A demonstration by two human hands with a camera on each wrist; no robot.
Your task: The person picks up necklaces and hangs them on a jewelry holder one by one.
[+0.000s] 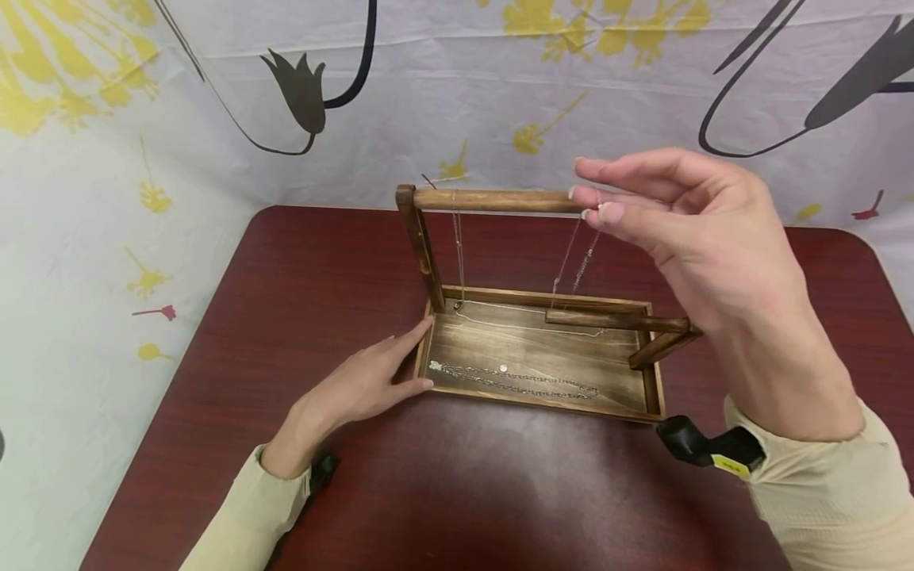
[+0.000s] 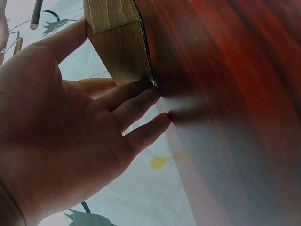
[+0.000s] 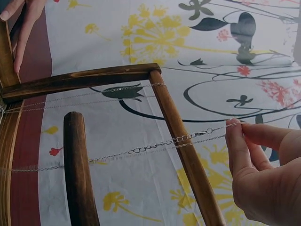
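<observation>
In the head view my right hand (image 1: pixel 721 238) is raised beside the upper bar (image 1: pixel 500 201) of a wooden jewelry stand. Its thumb and fingertips pinch a thin silver necklace (image 3: pixel 188 137), whose strands run down past that bar in the right wrist view. Another length of chain (image 1: pixel 458 246) loops over the bar's left part and reaches the tray; whether it belongs to the pinched necklace I cannot tell. With fingers extended, my left hand (image 1: pixel 360 381) touches the left end of the stand's tray (image 1: pixel 543 406); the left wrist view shows its fingertips against the wooden side (image 2: pixel 120 52).
A thicker chain necklace (image 1: pixel 528 388) lies along the tray's front, near a small white round piece (image 1: pixel 503 368). The stand's shorter lower bar (image 1: pixel 617 319) juts out below my right hand. A flower-print cloth (image 1: pixel 428 95) hangs behind the dark red table (image 1: pixel 321 277).
</observation>
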